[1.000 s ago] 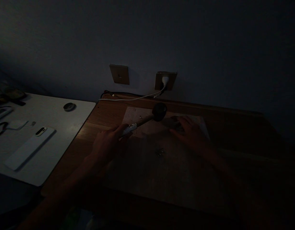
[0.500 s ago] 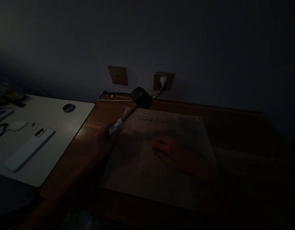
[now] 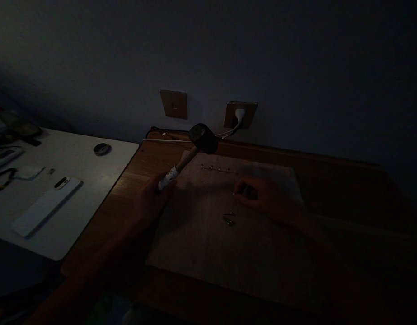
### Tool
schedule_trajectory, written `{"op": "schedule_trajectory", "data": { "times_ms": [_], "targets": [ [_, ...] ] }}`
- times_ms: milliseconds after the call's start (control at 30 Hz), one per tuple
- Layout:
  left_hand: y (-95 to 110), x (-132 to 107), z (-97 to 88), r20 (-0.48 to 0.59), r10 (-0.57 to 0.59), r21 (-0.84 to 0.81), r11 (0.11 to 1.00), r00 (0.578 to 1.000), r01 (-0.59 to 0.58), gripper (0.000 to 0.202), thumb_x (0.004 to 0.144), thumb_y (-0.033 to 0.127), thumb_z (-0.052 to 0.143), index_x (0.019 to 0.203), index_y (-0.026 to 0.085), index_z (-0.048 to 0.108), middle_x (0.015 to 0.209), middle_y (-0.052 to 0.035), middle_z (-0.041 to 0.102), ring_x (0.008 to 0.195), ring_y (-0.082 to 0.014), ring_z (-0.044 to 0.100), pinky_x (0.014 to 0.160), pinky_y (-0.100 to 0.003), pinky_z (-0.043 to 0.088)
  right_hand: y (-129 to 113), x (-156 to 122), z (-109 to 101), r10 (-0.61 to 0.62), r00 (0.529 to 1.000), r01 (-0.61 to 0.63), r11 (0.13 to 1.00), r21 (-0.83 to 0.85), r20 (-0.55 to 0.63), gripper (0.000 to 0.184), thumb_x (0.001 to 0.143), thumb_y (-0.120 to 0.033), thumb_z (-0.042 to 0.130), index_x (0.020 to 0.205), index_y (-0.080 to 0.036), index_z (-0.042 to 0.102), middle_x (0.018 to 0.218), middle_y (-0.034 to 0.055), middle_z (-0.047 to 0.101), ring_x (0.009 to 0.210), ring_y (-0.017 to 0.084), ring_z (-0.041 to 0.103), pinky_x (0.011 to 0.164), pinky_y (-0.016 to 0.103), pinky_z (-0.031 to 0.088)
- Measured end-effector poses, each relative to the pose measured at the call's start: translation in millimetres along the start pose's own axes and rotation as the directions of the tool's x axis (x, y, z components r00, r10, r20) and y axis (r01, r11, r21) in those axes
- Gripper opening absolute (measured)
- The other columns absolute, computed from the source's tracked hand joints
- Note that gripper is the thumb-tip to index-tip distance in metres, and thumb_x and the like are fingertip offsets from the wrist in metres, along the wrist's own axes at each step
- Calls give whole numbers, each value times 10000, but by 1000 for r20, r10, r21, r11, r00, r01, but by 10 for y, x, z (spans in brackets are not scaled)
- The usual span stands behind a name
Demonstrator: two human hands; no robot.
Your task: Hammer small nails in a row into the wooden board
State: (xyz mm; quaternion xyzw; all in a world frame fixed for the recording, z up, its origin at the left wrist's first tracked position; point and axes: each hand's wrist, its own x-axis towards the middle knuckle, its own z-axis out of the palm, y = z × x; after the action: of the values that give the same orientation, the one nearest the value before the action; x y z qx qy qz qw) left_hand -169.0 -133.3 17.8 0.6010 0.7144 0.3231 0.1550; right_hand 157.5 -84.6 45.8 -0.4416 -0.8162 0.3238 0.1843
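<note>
My left hand (image 3: 150, 198) is closed around the white-wrapped handle of a rubber mallet (image 3: 203, 138), its black head raised above the far side of a pale board (image 3: 194, 243). My right hand (image 3: 259, 196) hovers over the board's right half, thumb and fingers pinched together. A tiny shiny tip, apparently a nail (image 3: 234, 193), pokes out at the fingertips; most of it is hidden. Several nails (image 3: 219, 169) stand upright in a row near the board's far edge. Below my right hand lies a small pile of loose nails (image 3: 229, 220).
The board rests on a wooden table (image 3: 127, 180) against a wall. Cables (image 3: 171, 140) run along the back to a plug (image 3: 240, 114) in a wall socket. On a white table (image 3: 89, 180) at left lie a phone (image 3: 47, 207) and a round dark object (image 3: 102, 149). The light is dim.
My right hand has lifted from the loose nails and moved up and right, fingers now pinched, uncovering the pile. The left hand still holds the mallet. The view has shifted slightly.
</note>
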Motion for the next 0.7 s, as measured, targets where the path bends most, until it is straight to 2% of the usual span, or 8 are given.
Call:
{"op": "schedule_trajectory", "data": {
  "times_ms": [67, 167, 233, 300, 400, 500, 600, 700],
  "targets": [
    [-20, 0, 12, 1, 13, 14, 1000, 1000, -13, 529, 908, 577, 602, 1227, 194, 782, 998, -56, 815, 821, -223, 728, 729, -297, 553, 90, 52, -52, 20, 999, -20, 1000, -21, -34, 83, 857, -180, 663, 842, -260, 647, 833, 21, 734, 727, 206, 678, 670, 344, 530],
    [-71, 4, 40, -13, 41, 14, 999, 999, -41, 498, 907, 553, 607, 1211, 201, 788, 984, -49, 819, 817, -222, 735, 731, -293, 555, 180, 108, -72, 51, 998, -49, 997, -63, 27, 110, 827, -163, 655, 799, -263, 621, 793, 10, 720, 714, 207, 667, 661, 339, 519],
    [-99, 7, 56, -16, 60, -1, 998, 998, -61, 469, 908, 532, 616, 1196, 206, 791, 992, -45, 821, 817, -216, 737, 746, -289, 562, 202, 133, -59, 83, 995, -77, 992, -97, 58, 94, 841, -171, 651, 814, -258, 624, 804, 12, 721, 719, 204, 669, 668, 334, 522],
    [-115, 10, 62, -12, 74, -13, 997, 997, -75, 460, 918, 530, 614, 1199, 211, 788, 1018, -45, 821, 837, -215, 742, 759, -286, 567, 193, 149, -39, 96, 995, -90, 986, -143, 37, 77, 864, -170, 641, 874, -246, 649, 839, 25, 726, 744, 205, 681, 697, 339, 540],
    [-122, 9, 61, -4, 66, -1, 998, 998, -66, 480, 928, 551, 609, 1220, 212, 780, 1008, -48, 819, 828, -217, 742, 725, -284, 564, 116, 151, 11, -32, 999, 39, 962, -268, 31, 230, 864, -106, 630, 1050, -224, 694, 1057, 82, 740, 926, 237, 714, 829, 385, 581],
    [-124, 6, 62, -5, 74, 5, 997, 997, -74, 471, 928, 545, 619, 1216, 209, 781, 982, -43, 815, 800, -209, 733, 727, -282, 561, -14, 130, 97, -206, 970, 243, 854, -460, 131, 389, 840, -24, 608, 1164, -219, 700, 1211, 121, 709, 1111, 289, 681, 933, 450, 580],
    [-126, 3, 70, -22, 73, 0, 997, 997, -73, 449, 926, 531, 633, 1210, 216, 784, 965, -32, 811, 795, -203, 729, 740, -277, 558, -119, 134, 185, -235, 953, 302, 749, -590, 189, 403, 839, 17, 603, 1157, -206, 711, 1154, 125, 722, 1113, 309, 679, 936, 460, 576],
    [-139, 2, 84, -23, 66, -1, 998, 998, -66, 437, 922, 524, 641, 1207, 226, 786, 966, -26, 812, 798, -204, 731, 729, -275, 552, -127, 186, 198, -208, 958, 286, 770, -570, 199, 368, 833, 17, 629, 1109, -204, 732, 1115, 121, 736, 1052, 296, 704, 880, 424, 581]
  ]
}}
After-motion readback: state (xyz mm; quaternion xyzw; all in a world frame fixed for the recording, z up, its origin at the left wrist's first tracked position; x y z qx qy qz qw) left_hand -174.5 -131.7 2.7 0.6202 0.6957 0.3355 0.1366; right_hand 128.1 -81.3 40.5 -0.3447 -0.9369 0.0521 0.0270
